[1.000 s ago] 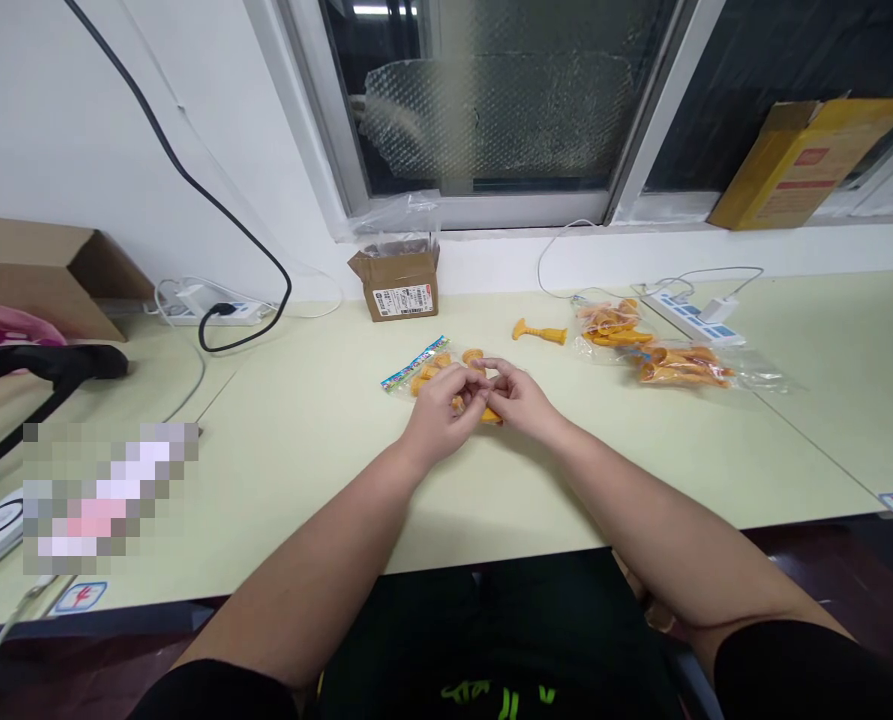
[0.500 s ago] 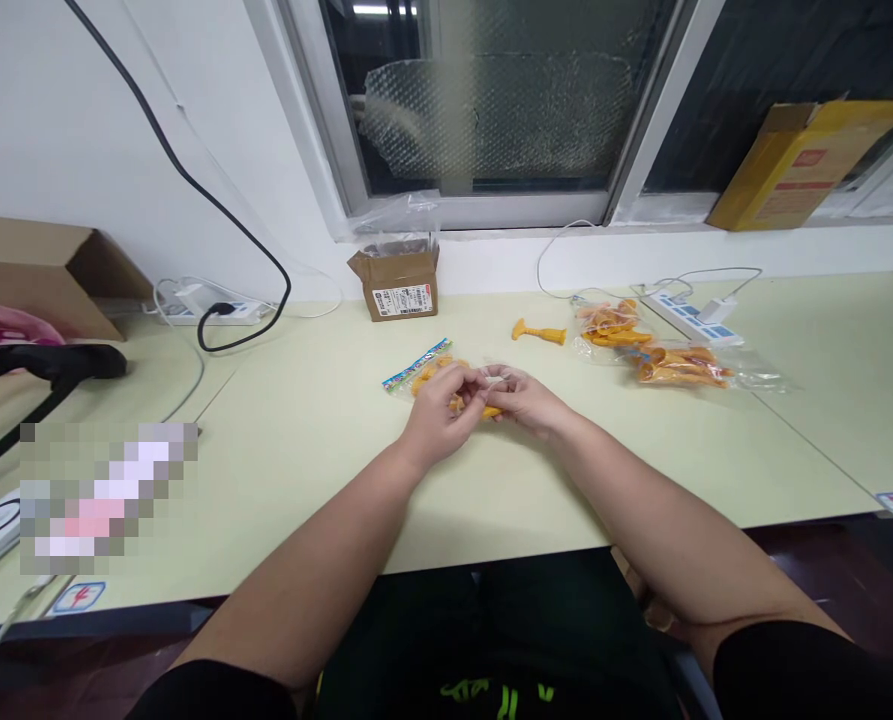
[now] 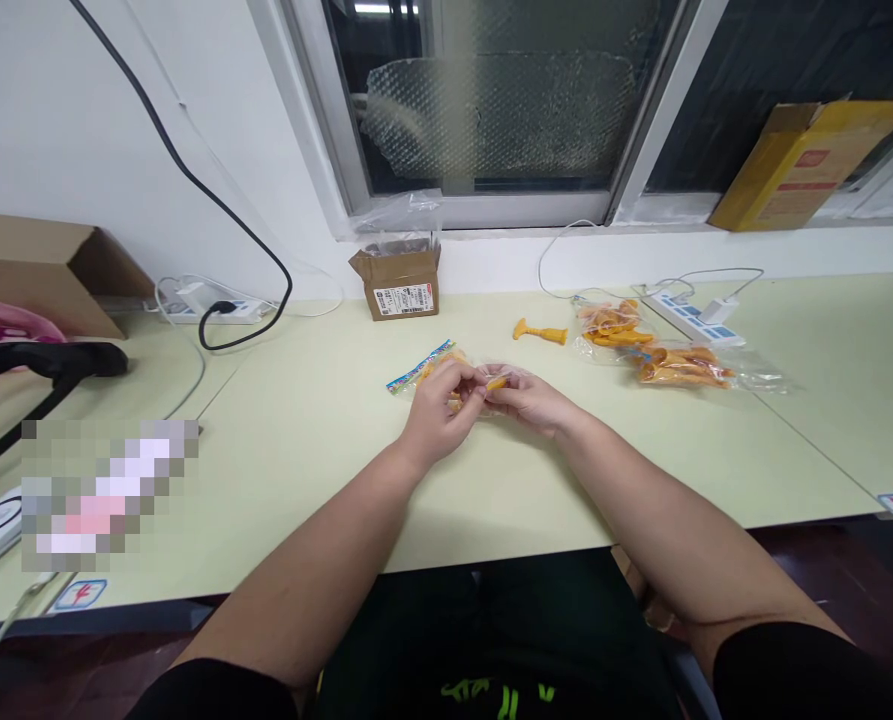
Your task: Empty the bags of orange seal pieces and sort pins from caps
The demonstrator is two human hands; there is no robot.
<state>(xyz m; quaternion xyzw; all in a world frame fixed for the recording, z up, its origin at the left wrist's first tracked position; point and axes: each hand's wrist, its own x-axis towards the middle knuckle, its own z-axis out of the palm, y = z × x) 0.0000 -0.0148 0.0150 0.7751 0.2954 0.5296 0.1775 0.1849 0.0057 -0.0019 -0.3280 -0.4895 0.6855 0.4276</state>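
Note:
Over the middle of the table, my left hand (image 3: 444, 402) and my right hand (image 3: 530, 398) meet with fingertips pinched together. Between them is a clear plastic bag (image 3: 457, 358) with a colourful top strip (image 3: 421, 367) and orange plastic pieces inside, partly covered by my left hand. A small orange piece (image 3: 497, 383) shows at the fingertips of my right hand; whether it is inside the film I cannot tell. Beyond my right hand lies an orange hammer-shaped plastic piece (image 3: 540, 332), loose on the table.
Two more clear bags of orange pieces, a rear one (image 3: 617, 325) and a nearer one (image 3: 682, 367), lie at right by a power strip (image 3: 697, 318). A small cardboard box (image 3: 397, 282) stands against the wall. At left are a black stand (image 3: 48, 362) and a larger carton (image 3: 30, 265).
The small orange piece between my fingertips has shifted up and tilted. The bag's colourful strip has moved slightly to the right, and my hands stay in nearly the same place.

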